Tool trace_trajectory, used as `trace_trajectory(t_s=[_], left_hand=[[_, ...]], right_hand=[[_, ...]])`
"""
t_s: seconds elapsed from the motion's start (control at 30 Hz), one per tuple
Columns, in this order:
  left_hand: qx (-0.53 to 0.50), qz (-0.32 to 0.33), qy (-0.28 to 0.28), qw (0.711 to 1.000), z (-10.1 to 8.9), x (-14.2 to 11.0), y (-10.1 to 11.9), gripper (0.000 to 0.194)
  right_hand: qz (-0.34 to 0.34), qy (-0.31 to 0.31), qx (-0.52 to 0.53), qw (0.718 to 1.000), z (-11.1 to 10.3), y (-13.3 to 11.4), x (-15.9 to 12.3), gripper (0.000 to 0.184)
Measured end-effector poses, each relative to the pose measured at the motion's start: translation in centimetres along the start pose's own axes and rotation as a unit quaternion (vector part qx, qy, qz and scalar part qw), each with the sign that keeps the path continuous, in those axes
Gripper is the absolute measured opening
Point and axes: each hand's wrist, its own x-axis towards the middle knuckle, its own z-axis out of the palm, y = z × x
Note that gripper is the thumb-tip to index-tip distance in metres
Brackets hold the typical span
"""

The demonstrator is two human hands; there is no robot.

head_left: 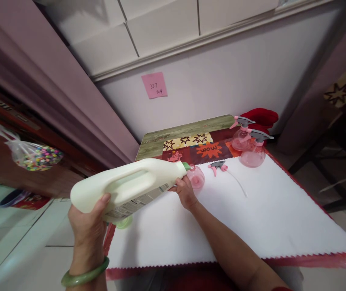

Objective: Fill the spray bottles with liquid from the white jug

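Nearest, the base end of a large pale bottle (127, 171) is gripped by the left hand (89, 222), its thumb pressed along the side. The bottle is held tilted above the white tabletop (251, 218), between the two hands. Its neck is touched from below by the bent fingers of the right hand (186, 194); whether they are closed around it cannot be told. The green spout (186, 165) is brought to the mouth of a pink bottle (196, 180). Beyond, a sprayer head (218, 166) is laid down, and farther off two pink spray bottles (252, 155) are stood upright.
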Motion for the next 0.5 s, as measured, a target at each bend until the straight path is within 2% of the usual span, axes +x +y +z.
trace_trajectory(t_s=[0.5], left_hand=[[0.001,0.007,-0.001,1.0,-0.19,0.11,-0.18,0.052]], right_hand=[[-0.002,-0.005,0.003,1.0,0.32,-0.48,-0.17,0.045]])
